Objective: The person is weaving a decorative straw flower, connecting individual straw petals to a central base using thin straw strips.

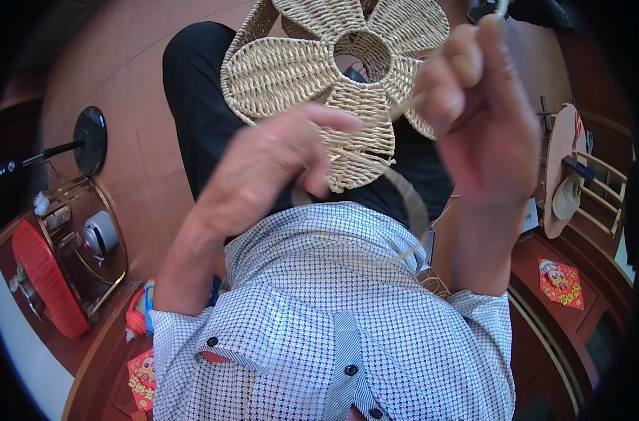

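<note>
A woven straw piece (pixel 281 76) with several petal-shaped panels round a ringed hole rests across my knees. At its near petal is my left hand (pixel 263 165), smeared by motion. Its forefinger reaches out over the woven edge, the thumb is apart below, and nothing shows between them. My right hand (pixel 481 112) is raised at the right, fingers pinched on a thin straw strand (pixel 502 8) that sticks up above the fingertips. A pale strand (pixel 408 105) also runs from this hand toward the petal. A blurred straw loop (pixel 412 203) hangs before my shirt.
Left on the floor stand a black round base with a pole (pixel 90 142) and a low rack with a red basin (pixel 49 277) and a silver pot (pixel 100 234). A round wooden board and a hat (pixel 565 198) are at the right. Loose straw (pixel 434 283) lies by my right side.
</note>
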Available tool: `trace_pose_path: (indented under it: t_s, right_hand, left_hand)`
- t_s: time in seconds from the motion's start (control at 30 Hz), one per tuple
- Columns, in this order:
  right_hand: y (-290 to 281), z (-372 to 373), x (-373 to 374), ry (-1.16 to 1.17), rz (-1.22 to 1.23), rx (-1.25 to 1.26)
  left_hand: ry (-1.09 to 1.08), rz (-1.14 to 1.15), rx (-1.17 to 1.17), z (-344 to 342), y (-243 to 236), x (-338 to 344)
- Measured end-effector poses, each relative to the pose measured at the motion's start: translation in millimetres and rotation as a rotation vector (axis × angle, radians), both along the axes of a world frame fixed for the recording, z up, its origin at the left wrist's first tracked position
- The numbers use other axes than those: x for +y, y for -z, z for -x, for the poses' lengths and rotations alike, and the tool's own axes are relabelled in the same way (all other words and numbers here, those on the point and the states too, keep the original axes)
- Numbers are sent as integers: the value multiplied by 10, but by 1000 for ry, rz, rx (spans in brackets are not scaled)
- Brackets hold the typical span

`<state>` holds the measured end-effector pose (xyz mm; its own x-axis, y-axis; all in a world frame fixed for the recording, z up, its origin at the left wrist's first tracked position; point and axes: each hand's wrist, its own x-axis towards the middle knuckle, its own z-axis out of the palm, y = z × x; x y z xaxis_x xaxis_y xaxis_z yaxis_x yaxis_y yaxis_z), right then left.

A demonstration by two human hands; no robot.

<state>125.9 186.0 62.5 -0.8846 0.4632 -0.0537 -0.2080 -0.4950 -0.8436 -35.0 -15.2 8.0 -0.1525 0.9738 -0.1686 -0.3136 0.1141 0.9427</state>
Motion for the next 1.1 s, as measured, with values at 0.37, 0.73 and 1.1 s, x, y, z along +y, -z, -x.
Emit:
trace_pose_path:
  t_s: [0.37,0.73,1.1]
  right_hand:
    - [511,-522,362,135,248,-8]
    - [686,-207,-38,157,-30,-262]
    - [738,179,-980,-181,-1022,-373]
  left_hand:
    - [-684,20,100,1282,487,-1036]
    - [-873,64,122,1351,324,-1165]
    - [-650,-365,-152,871,-1176,-941]
